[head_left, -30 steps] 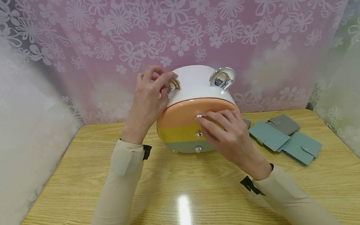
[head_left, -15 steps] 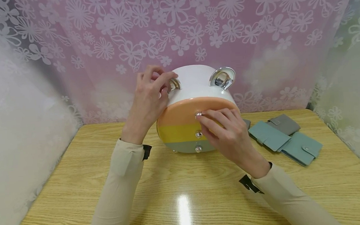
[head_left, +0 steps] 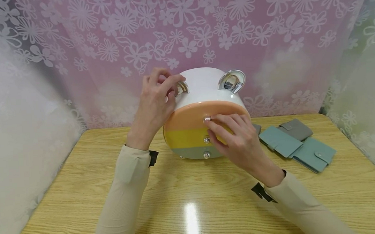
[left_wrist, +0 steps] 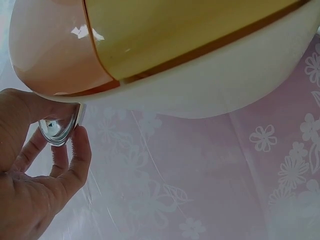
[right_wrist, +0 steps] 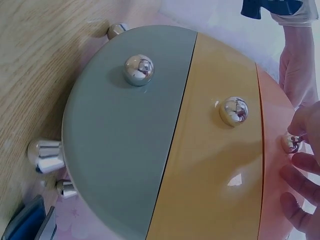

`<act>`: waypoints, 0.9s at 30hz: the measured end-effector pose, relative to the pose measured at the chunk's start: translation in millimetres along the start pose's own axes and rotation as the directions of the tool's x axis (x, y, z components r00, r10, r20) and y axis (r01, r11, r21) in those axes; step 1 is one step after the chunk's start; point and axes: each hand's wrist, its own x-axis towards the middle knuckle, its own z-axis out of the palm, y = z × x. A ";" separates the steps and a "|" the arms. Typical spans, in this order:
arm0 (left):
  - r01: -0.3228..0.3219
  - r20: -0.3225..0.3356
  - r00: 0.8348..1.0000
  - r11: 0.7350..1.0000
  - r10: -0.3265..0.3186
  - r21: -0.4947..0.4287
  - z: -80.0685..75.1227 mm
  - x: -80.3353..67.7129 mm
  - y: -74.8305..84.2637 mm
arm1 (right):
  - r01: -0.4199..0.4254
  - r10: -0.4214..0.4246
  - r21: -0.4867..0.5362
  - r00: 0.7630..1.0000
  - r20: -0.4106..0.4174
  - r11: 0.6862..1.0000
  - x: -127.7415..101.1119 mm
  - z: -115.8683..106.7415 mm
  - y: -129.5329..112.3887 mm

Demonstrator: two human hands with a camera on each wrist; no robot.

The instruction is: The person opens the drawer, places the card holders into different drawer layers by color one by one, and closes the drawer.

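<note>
A rounded white storage box (head_left: 203, 83) with chrome ears stands on the table. Its front has an orange drawer (head_left: 186, 120), a yellow drawer (head_left: 180, 138) and a grey-green drawer (head_left: 189, 152), each with a round silver knob. My left hand (head_left: 155, 101) grips the left ear (left_wrist: 59, 131), thumb and fingers around it in the left wrist view. With thumb and fingertips, my right hand (head_left: 240, 137) pinches the orange drawer's knob (right_wrist: 290, 143). The drawer fronts look flush with each other. The right ear (head_left: 232, 81) is untouched.
Right of the box lie two blue-green wallets (head_left: 281, 141), overlapping, and a grey wallet (head_left: 296, 129) behind them. Another dark grey item (head_left: 257, 128) is partly hidden behind my right hand. A pink flowered curtain (head_left: 187, 29) hangs behind the wooden table (head_left: 166, 201).
My right hand and the pinched knob are very slightly higher than a second ago. My left hand keeps its place on the ear.
</note>
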 end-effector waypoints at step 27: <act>-0.008 -0.009 1.000 1.000 0.008 0.000 0.5 -0.2 -0.3 | 0.290 -0.282 0.007 0.926 0.252 0.957 -32.2 7.4 6.9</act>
